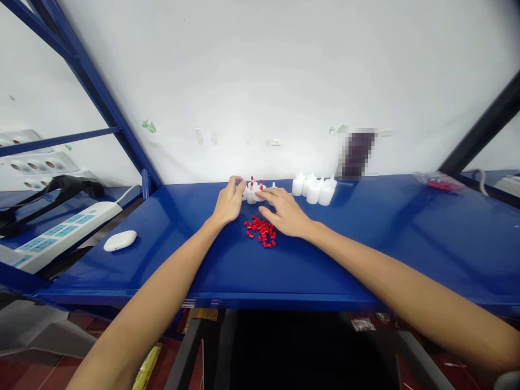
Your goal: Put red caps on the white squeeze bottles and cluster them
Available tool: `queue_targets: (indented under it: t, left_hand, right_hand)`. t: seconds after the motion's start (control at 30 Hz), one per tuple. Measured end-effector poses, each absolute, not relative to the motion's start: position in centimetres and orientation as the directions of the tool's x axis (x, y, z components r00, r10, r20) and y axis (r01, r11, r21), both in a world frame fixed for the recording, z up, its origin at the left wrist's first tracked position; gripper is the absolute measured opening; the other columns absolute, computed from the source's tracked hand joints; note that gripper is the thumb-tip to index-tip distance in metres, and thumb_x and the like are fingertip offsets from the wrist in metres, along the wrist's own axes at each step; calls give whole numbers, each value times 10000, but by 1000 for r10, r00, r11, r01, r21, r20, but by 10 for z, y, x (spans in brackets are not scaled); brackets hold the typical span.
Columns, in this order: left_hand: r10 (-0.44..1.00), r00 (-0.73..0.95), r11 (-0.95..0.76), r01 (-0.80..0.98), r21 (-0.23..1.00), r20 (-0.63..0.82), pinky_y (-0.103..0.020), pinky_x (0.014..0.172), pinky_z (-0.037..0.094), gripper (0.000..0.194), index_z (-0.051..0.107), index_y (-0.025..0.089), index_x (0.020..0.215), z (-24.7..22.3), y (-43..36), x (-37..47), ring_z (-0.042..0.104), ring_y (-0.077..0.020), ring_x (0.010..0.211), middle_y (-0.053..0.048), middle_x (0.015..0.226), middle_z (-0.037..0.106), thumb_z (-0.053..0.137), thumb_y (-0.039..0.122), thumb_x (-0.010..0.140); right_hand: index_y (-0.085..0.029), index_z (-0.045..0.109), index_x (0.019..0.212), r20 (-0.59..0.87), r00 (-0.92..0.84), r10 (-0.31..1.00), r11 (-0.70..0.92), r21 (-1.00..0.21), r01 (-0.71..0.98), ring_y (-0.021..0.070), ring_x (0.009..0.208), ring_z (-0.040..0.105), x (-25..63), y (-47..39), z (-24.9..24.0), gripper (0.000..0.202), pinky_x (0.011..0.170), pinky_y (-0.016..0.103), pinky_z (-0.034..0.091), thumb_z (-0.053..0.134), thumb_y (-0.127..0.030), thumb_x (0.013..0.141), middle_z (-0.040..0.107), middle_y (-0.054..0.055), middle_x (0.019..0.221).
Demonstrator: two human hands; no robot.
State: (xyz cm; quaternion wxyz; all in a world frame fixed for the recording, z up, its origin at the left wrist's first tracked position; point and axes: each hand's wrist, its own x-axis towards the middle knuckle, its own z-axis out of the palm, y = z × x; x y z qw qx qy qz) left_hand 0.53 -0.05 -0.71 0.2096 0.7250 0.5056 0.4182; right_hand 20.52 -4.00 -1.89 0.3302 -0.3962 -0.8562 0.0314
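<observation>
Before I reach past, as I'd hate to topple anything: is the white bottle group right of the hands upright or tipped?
Upright: the white bottles stand on the blue tabletop, narrow tips pointing up.

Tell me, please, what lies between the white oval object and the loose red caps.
In the head view, your left forearm crosses otherwise bare blue tabletop.

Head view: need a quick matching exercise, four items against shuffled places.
1. loose red caps
2. smooth white oval object
3. power strip
4. clear plastic bag

A. off the left edge of the blue bench
B. at the bench's back, toward its right end
C. scattered near the bench's middle
D. on the bench's left end

Pairs: 1-C, 2-D, 3-A, 4-B
</observation>
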Motion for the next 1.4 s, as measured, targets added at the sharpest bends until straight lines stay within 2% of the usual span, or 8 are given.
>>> queue_targets:
  t: [0.17, 0.3, 0.5, 0.73, 0.87, 1.0, 1.17, 1.4]
  left_hand:
    - [822, 404, -566, 657, 497, 401, -263, 669, 376, 442, 649, 168, 756, -10, 3, -3, 528, -155, 654, 0, 639, 571, 349, 425, 955]
    - [752, 548, -658, 590, 468, 367, -250, 666, 375, 420, 719, 163, 897, -11, -1, 2, 513, -142, 629, 11, 664, 607, 373, 396, 951]
    - [792, 535, -611, 702, 367, 294, -280, 739, 401, 440, 764, 225, 1088, -10, -3, 6, 619, -194, 777, -38, 901, 746, 370, 365, 950]
    - [835, 468, -543, 783, 301, 289, -291, 725, 400, 432, 777, 229, 1030, -8, -4, 10, 639, -227, 795, -54, 836, 736, 381, 375, 936]
    - [822, 443, -561, 738, 375, 357, -280, 669, 378, 468, 780, 190, 925, -9, -5, 10, 569, -189, 647, -28, 640, 637, 365, 404, 949]
    - [827, 375, -560, 613, 557, 418, -258, 628, 385, 501, 761, 159, 959, -11, -6, 12, 505, -146, 565, 13, 554, 519, 333, 420, 965]
    - [878, 272, -463, 282, 840, 393, -233, 487, 370, 501, 596, 172, 1257, -14, -4, 18, 473, -95, 451, 41, 673, 522, 354, 502, 967]
    - [873, 267, -468, 227, 854, 408, -224, 472, 363, 465, 604, 167, 1180, -17, -2, 19, 476, -67, 443, 35, 723, 512, 357, 508, 985]
  right_hand:
    - [-207, 658, 1290, 434, -610, 664, 722, -159, 673, 346, 1285, 472, 214, -27, -24, 375, 999, 561, 420, 472, -358, 1002, 646, 119, 1344]
    - [-222, 708, 1192, 542, -576, 612, 739, -131, 661, 312, 1241, 517, 220, -21, -21, 319, 979, 513, 443, 467, -311, 1002, 632, 109, 1366]
    - [-217, 732, 975, 725, -210, 656, 597, -329, 732, 284, 986, 627, 233, -21, -14, 187, 882, 440, 495, 660, -322, 838, 726, 77, 1042]
    - [-215, 599, 1336, 551, -325, 769, 562, -338, 755, 316, 1221, 565, 230, -6, -31, 436, 1011, 493, 476, 529, -269, 909, 497, 149, 1431]
    - [-216, 590, 1304, 520, -335, 786, 569, -394, 722, 234, 980, 637, 234, 2, -39, 430, 924, 427, 527, 557, -182, 877, 553, 132, 1285]
    - [-210, 614, 1216, 535, -303, 788, 566, -438, 698, 152, 708, 586, 234, 1, -37, 389, 803, 390, 555, 586, -131, 836, 537, 100, 1171]
    - [-242, 624, 1211, 728, -222, 649, 706, -467, 533, 226, 990, 613, 220, -10, -27, 358, 830, 370, 574, 587, -172, 862, 529, 96, 1184]
    - [-242, 620, 1238, 724, -212, 657, 670, -431, 604, 221, 1000, 612, 219, -9, -32, 375, 876, 382, 550, 541, -140, 886, 515, 105, 1240]
